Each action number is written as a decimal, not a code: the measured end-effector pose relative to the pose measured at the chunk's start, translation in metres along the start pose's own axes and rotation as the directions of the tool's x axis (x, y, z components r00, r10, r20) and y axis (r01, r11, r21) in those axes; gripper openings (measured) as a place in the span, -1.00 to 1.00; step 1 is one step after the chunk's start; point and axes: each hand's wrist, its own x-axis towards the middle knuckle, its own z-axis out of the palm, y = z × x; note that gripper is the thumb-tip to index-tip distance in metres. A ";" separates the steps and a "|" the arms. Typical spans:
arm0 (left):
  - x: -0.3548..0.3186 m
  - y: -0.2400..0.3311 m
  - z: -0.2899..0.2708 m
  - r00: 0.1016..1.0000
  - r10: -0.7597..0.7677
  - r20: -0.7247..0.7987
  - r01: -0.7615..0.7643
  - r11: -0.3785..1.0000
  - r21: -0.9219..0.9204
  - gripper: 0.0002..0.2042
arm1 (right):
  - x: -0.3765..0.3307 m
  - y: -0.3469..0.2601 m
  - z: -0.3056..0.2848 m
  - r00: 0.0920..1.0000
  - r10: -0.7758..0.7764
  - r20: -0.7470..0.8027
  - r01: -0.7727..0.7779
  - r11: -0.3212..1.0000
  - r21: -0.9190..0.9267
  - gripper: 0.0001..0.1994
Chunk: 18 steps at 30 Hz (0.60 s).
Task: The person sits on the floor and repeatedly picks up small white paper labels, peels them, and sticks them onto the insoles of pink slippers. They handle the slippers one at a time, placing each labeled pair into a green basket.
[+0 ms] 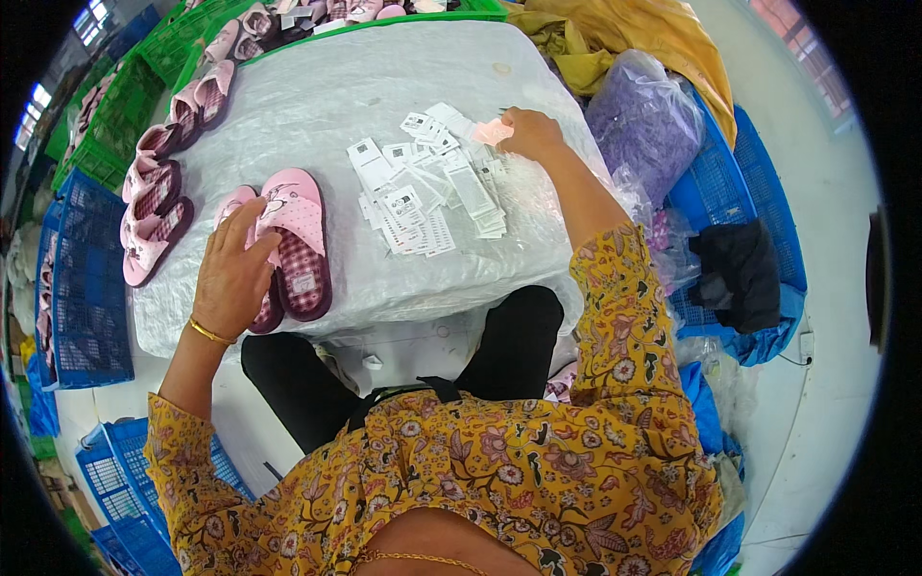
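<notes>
Slippers (154, 206) line the table's left edge, approx. five or six pink ones in a row, heels w/ dark checked insoles showing; whether they carry tags yet you can't tell from this view. Next, your left hand (233, 274) lies flat, fingers spread, pressing on the near pink slipper (252, 252) of a pair at the front of the table (327, 86); its mate (298, 240) sits just beside, touching, toe pointing away from you. So that hand holds nothing closed, just pins the shoe down. Mid-table, a loose heap of white paper tags (423, 187) fans out, many left. Right of the heap, your right hand (531, 132) pinches a small pink tag (493, 132) between thumb and fingertips, narrow grip, at the heap's far edge. Judging by this: pair in front not yet tagged, tag only just picked; a big stack remains. Far right, off the table: purple bag (643, 120), blue crates (730, 192), dark cloth (738, 274).
</notes>
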 end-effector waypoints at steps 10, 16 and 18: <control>0.031 0.032 -0.002 0.993 -0.036 -0.114 0.004 0.963 -0.270 -0.72 | -0.040 -0.013 -0.023 0.781 -0.276 -0.560 0.455 0.866 0.207 -0.54; 0.080 0.091 0.036 0.908 -0.417 0.039 0.234 0.428 -0.873 -0.77 | -0.114 -0.080 -0.042 0.572 -0.463 -0.677 0.725 0.672 0.153 -0.54; 0.093 0.108 0.050 0.884 -0.454 0.107 0.187 0.135 -0.973 -0.79 | -0.135 -0.095 -0.035 0.556 -0.486 -0.674 0.743 0.654 0.141 -0.53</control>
